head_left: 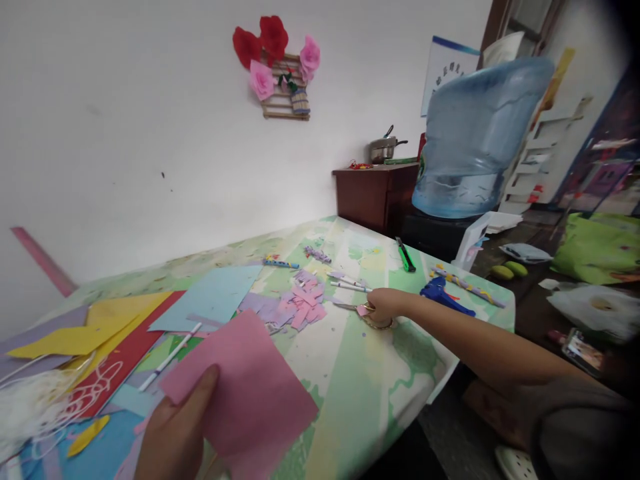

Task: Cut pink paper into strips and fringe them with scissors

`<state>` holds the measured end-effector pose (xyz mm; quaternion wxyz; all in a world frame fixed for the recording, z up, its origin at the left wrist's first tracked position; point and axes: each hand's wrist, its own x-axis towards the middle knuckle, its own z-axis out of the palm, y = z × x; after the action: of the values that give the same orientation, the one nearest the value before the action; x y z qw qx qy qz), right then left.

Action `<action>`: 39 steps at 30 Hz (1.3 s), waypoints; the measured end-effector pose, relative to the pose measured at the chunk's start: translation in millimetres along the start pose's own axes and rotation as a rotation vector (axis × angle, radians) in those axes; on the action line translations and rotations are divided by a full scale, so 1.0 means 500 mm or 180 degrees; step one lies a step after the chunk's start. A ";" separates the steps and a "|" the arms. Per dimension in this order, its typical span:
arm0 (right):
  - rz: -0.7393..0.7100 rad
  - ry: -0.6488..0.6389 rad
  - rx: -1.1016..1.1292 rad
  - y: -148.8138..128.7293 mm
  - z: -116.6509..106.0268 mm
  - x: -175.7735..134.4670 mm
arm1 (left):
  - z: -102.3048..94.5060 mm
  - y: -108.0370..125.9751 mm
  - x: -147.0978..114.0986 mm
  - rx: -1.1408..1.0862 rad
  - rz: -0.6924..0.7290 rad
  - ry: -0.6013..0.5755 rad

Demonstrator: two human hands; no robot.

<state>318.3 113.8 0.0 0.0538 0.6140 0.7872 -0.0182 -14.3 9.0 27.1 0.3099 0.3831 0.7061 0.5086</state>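
Observation:
A pink paper sheet is pinched in my left hand, thumb on top, at the near side of the table. My right arm reaches out over the table. At its end, my right hand is closed on a pair of scissors, whose blades point left; their handles are partly hidden by my fingers. Just left of the blades lies a pile of cut pink and purple paper strips. Several thin white sticks lie just beyond the scissors.
A light blue sheet, a yellow sheet and white string lie at the left. A green utility knife and a blue glue gun lie at the right. Beyond the table stands a large water bottle.

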 end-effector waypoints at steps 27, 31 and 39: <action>-0.0823 0.0845 0.3751 -0.286 -0.045 -0.035 | 0.009 0.005 -0.021 -0.1483 -0.0550 -0.0823; -0.0961 0.0651 0.4698 -0.331 -0.046 -0.018 | 0.011 -0.007 -0.011 -0.1929 -0.0569 -0.1226; -0.0528 0.1180 0.5976 -0.342 -0.027 0.018 | 0.004 -0.012 -0.005 -0.1818 -0.0510 -0.2035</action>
<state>149.7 81.8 5.8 -0.5867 0.3421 0.4886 -0.5477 -12.7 6.7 21.0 0.6449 0.3642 0.4331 0.5137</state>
